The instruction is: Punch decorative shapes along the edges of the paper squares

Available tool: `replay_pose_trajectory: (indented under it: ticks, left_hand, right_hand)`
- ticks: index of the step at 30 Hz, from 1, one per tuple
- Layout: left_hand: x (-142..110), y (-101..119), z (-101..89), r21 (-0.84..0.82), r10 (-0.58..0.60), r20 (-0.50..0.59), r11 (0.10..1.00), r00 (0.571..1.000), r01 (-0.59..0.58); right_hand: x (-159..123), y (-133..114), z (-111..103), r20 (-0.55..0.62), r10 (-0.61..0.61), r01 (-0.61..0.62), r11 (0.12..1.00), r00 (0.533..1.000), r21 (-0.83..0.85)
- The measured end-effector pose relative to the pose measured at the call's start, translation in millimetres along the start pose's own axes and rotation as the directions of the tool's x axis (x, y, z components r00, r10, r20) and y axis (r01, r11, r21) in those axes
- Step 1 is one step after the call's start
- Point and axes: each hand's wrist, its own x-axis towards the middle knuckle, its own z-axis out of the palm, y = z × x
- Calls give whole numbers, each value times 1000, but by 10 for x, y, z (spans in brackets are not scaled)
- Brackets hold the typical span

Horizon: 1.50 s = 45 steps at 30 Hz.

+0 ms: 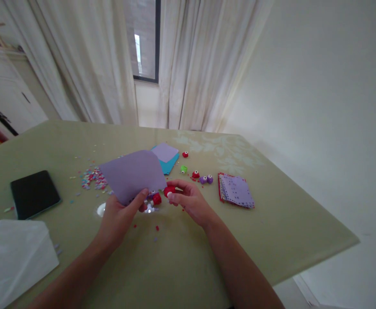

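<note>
My left hand (120, 214) is closed on a sheet of purple paper (134, 174), thumb on top near its lower edge. In my right hand (189, 199), a small red craft punch (169, 190) with a white button is pinched between thumb and fingers. It sits at the paper's right corner; whether its slot is over the edge I cannot tell. Another red punch (156, 199) lies just below the paper between my hands, beside partly hidden purple ones. Farther right stand a green punch (183, 170), a red punch (195, 174) and two purple punches (206, 179).
Colourful punched confetti (94, 178) is heaped left of the paper. Purple and blue paper sheets (165, 156) lie behind it. At right is a stack of punched purple cards (238, 192). A black tablet (34, 194) and white paper (17, 257) lie at left.
</note>
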Motion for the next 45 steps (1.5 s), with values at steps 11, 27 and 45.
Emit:
replay_pose_trajectory:
  ticks: [11,27,45]
  left_hand:
    - [-29,40,19,43,-8,65,999,998,5]
    - [-19,61,34,16,-32,39,999,999,31]
    - [-6,4,49,52,-22,74,998,997,19]
  right_hand:
    - [13,-68,170,-100,16,3,983,995,183]
    - [55,23,196,-218,94,-11,935,972,354]
    - [72,56,153,-207,39,-28,998,977,57]
